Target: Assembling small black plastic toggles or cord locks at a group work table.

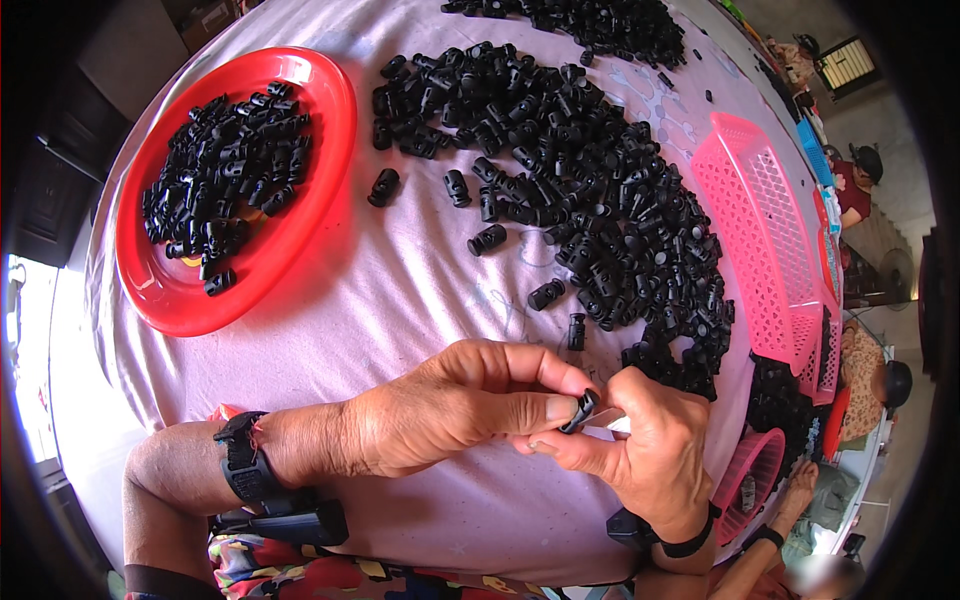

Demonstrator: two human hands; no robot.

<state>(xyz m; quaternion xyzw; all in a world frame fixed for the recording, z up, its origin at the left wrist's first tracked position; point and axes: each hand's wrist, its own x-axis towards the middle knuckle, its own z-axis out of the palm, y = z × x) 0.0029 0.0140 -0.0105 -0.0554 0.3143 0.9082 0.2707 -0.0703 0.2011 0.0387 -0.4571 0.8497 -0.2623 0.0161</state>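
Observation:
My left hand (450, 405) pinches a small black cord lock (581, 411) between thumb and forefinger. Close against it, my right hand (655, 450) has its fingers closed around a thin, pale, shiny piece (612, 423), perhaps a blade; its kind is mostly hidden by the fingers. The two hands meet above the pink cloth, near the front of the table. Beyond them lies a large heap of black cord locks (600, 200), with several loose ones (488, 239) along its left edge.
A red plate (335, 150) full of cord locks stands at the left. Pink perforated baskets (755, 230) line the right side, with a round pink basket (765, 450) nearer. Another black heap (610, 25) lies at the back. Other people sit at right; one person's hand (798, 490) shows near the round basket.

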